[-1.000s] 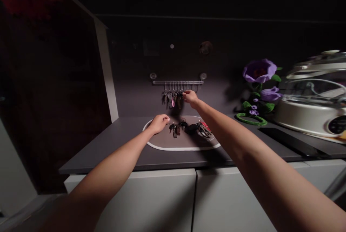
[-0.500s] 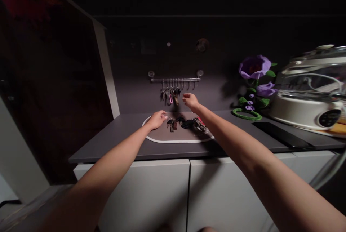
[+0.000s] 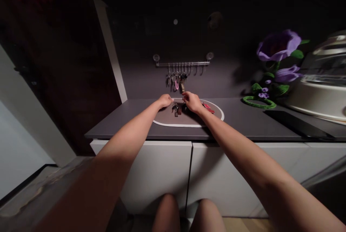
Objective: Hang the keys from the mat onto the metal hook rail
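Note:
My left hand [image 3: 164, 101] rests with curled fingers at the top left of an oval brown mat [image 3: 162, 118] with a white rim, and shows nothing in it. My right hand [image 3: 192, 102] is over the mat's middle, close to my left hand. It hides part of a group of keys [image 3: 176, 110] lying on the mat. A red tag [image 3: 207, 107] pokes out to its right. Above, several keys and a pink carabiner [image 3: 176, 85] hang from a metal hook rail [image 3: 182, 64]. A brown fob [image 3: 182, 87] dangles just above my right fingers.
The mat lies on a dark grey countertop [image 3: 243, 116] above white cabinet doors [image 3: 224, 178]. To the right stand purple artificial flowers [image 3: 278, 46] with a green ring [image 3: 258, 102], a flat black object [image 3: 294, 124] and a white cooker with a glass lid [image 3: 321, 91].
My right hand has dropped from the hanging keys to over the mat, and my hands have drawn closer together. The view has tilted down, bringing my knees into sight.

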`<move>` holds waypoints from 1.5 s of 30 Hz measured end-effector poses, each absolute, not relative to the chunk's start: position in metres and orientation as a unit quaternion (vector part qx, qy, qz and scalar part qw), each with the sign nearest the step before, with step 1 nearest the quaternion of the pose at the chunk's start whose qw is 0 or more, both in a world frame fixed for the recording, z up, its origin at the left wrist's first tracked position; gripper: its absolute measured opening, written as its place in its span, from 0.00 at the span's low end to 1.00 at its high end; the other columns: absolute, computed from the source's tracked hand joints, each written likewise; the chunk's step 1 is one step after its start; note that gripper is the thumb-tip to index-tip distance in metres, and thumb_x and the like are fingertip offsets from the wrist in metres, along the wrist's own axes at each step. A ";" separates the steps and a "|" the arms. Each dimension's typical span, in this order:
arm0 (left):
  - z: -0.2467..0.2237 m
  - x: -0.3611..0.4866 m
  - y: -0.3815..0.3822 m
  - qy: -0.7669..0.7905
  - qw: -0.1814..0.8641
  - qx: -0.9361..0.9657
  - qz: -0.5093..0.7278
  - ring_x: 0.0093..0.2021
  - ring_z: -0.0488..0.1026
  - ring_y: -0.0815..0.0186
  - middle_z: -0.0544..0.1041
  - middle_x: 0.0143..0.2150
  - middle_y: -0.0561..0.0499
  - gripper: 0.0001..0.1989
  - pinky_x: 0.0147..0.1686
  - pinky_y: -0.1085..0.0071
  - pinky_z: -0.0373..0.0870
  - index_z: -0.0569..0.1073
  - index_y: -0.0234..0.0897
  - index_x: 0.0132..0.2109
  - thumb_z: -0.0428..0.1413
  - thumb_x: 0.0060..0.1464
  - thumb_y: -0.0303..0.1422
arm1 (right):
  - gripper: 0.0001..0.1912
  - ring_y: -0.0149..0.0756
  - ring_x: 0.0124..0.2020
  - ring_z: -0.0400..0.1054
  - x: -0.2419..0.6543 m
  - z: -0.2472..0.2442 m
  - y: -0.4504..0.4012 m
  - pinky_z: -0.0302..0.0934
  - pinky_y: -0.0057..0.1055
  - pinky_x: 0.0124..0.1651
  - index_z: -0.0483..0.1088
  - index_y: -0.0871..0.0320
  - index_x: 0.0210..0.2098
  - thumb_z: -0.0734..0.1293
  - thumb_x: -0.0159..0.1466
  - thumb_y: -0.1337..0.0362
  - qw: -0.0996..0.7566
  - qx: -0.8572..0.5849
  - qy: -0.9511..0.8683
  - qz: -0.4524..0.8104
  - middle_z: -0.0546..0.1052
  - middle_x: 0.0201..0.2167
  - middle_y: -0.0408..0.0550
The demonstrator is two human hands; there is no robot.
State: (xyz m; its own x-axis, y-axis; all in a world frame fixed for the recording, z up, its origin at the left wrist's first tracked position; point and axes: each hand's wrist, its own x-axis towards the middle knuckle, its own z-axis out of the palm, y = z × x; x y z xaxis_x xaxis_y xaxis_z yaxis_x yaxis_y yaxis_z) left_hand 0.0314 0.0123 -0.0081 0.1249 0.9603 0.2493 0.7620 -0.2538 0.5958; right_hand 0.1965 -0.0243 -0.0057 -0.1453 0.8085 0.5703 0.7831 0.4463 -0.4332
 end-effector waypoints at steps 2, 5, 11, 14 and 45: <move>-0.012 0.034 0.011 0.593 0.154 0.722 0.320 0.23 0.63 0.69 0.69 0.21 0.51 0.11 0.27 0.72 0.58 0.71 0.33 0.26 0.54 0.48 0.37 | 0.15 0.35 0.40 0.68 0.198 -0.009 -0.023 0.58 0.28 0.45 0.68 0.60 0.45 0.59 0.59 0.70 0.353 -0.517 -0.780 -0.012 0.75 0.37 0.51; -0.018 0.035 0.007 0.593 0.155 0.710 0.345 0.23 0.62 0.69 0.69 0.21 0.52 0.13 0.27 0.72 0.58 0.71 0.33 0.26 0.53 0.48 0.39 | 0.14 0.37 0.41 0.68 0.200 -0.012 -0.019 0.57 0.29 0.45 0.70 0.59 0.43 0.59 0.60 0.70 0.318 -0.508 -0.800 -0.039 0.75 0.39 0.52; -0.026 0.030 0.006 0.567 0.183 0.718 0.359 0.22 0.61 0.70 0.68 0.20 0.53 0.15 0.26 0.73 0.58 0.72 0.33 0.26 0.53 0.47 0.42 | 0.11 0.38 0.41 0.67 0.203 -0.014 -0.014 0.56 0.29 0.44 0.71 0.60 0.39 0.59 0.60 0.70 0.301 -0.515 -0.801 -0.049 0.75 0.38 0.53; -0.027 0.029 0.007 0.560 0.213 0.717 0.357 0.22 0.62 0.71 0.69 0.21 0.53 0.13 0.25 0.74 0.58 0.73 0.33 0.27 0.54 0.47 0.41 | 0.10 0.37 0.40 0.67 0.202 -0.013 -0.014 0.56 0.28 0.45 0.72 0.59 0.37 0.61 0.58 0.70 0.302 -0.515 -0.801 -0.043 0.75 0.37 0.51; -0.002 0.034 -0.005 0.313 0.647 0.486 0.497 0.32 0.75 0.67 0.75 0.28 0.42 0.04 0.43 0.64 0.71 0.68 0.27 0.29 0.50 0.49 0.18 | 0.13 0.37 0.39 0.68 0.201 -0.005 -0.017 0.56 0.28 0.40 0.72 0.60 0.39 0.58 0.59 0.69 0.272 -0.505 -0.815 -0.085 0.76 0.39 0.53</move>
